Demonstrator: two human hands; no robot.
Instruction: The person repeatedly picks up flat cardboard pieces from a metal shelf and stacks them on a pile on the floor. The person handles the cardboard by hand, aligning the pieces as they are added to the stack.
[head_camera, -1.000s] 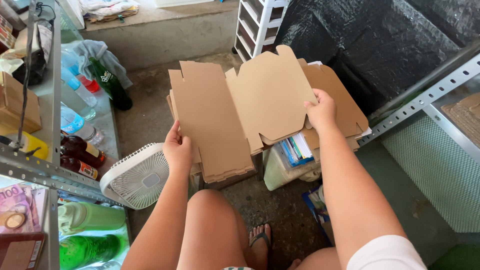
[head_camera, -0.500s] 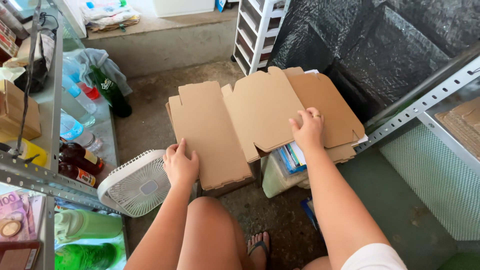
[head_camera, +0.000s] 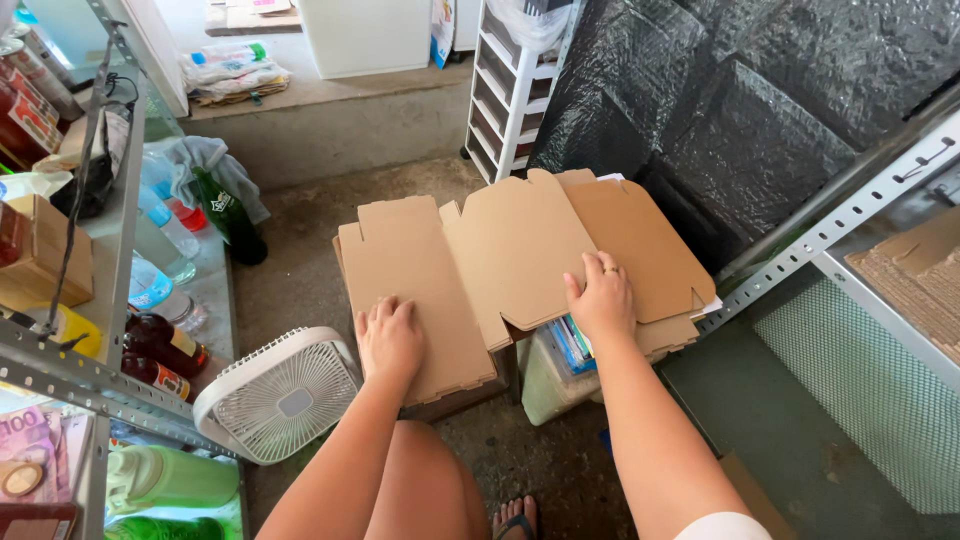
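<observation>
The left hand (head_camera: 390, 335) lies flat, fingers together, palm down on the left panel of a flat cardboard box blank (head_camera: 500, 260). The right hand (head_camera: 601, 295) presses down on the middle panel, fingers slightly spread, holding nothing between them. The blank is unfolded, brown, with notched flaps along its far edge, and it rests on a low stack of similar cardboard (head_camera: 660, 335) in front of the person's knees.

Under the right edge of the stack stands a pale plastic bin (head_camera: 545, 385) with blue-edged papers (head_camera: 570, 345) sticking out of it. Just left of the left hand, a white box fan (head_camera: 280, 395) leans on the floor, its grille facing up.

The floor (head_camera: 310, 250) is bare grey concrete, stained and rough. To the left runs a metal shelf (head_camera: 70, 375) crowded with bottles (head_camera: 160, 350) and a small cardboard carton (head_camera: 45, 260); a dark green bottle (head_camera: 228, 210) stands on the floor beside it. Behind the blank rises a white drawer tower (head_camera: 510, 80), and black plastic sheeting (head_camera: 720, 100) covers the wall to the right. A slotted metal rail (head_camera: 850, 215) crosses at right, above green mesh (head_camera: 860, 390). A raised concrete step (head_camera: 340, 110) crosses the back of the room.
</observation>
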